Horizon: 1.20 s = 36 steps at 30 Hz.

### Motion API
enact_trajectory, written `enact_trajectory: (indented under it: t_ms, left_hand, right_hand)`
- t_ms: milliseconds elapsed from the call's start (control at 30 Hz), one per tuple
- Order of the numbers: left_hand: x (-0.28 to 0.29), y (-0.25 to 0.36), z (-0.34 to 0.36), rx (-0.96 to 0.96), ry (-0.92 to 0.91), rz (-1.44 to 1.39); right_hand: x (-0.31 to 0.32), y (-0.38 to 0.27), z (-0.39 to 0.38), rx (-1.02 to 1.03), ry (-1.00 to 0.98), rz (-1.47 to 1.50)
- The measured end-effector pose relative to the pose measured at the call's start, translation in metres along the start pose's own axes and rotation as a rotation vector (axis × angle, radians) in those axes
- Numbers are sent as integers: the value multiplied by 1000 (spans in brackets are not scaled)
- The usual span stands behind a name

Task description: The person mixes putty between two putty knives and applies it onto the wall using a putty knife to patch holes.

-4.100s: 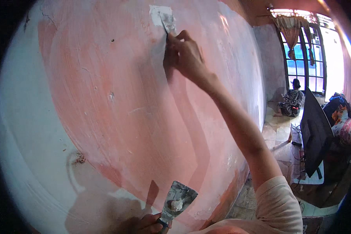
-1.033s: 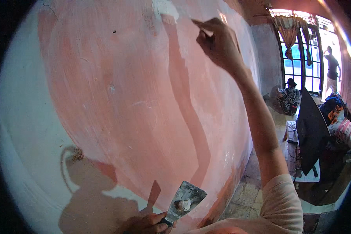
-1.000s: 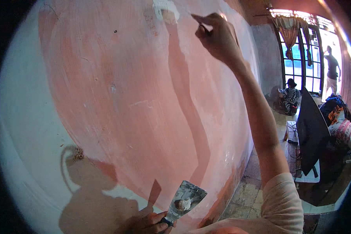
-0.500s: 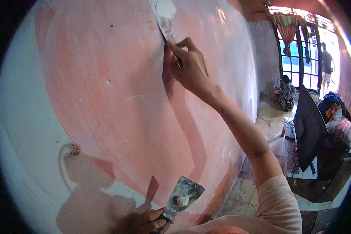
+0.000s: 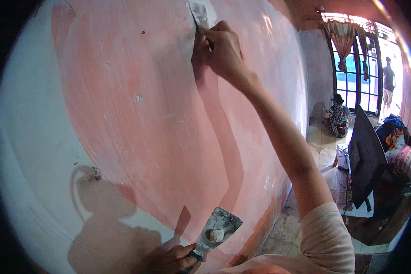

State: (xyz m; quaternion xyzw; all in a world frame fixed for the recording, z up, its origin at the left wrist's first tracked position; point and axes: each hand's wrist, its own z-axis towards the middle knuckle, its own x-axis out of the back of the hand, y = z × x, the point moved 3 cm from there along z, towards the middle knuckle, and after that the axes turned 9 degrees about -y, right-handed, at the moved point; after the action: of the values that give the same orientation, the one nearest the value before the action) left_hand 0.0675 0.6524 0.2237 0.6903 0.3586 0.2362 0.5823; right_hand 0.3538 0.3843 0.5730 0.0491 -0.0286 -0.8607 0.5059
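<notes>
My right hand is raised high on the pink wall, closed round a putty knife whose blade lies against the wall over a patch of white filler. The knife's handle is mostly hidden by the fingers. Low down, my left hand grips the dark handle of a second, wider putty knife. Its blade points up and right, smeared with grey-white, and carries a small lump of white putty. This blade is held apart from the wall.
Pale paint borders the pink on the left. To the right, a person sits on the tiled floor by a barred window; another person stands outside. A large dark screen and piled cloth are nearer.
My right hand has moved upward with its putty knife along the wall. The left hand and the loaded putty knife stay nearly in place. The view has shifted slightly.
</notes>
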Motion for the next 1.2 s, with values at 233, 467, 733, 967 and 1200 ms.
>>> enact_trajectory:
  t_ms: [233,467,733,967,1200]
  left_hand:
    - [-11,29,8,-15,-28,61]
    - [-35,63,15,13,-71,130]
    - [-58,86,29,-20,-81,324]
    - [-65,105,29,-438,-37,741]
    - [-68,104,31,86,55,223]
  right_hand:
    - [35,-42,-58,-26,-155,98]
    - [46,-5,25,-10,36,-98]
    - [3,-27,-30,44,12,-5]
    - [54,-16,-32,-28,-119,153]
    - [26,18,26,-19,38,-109]
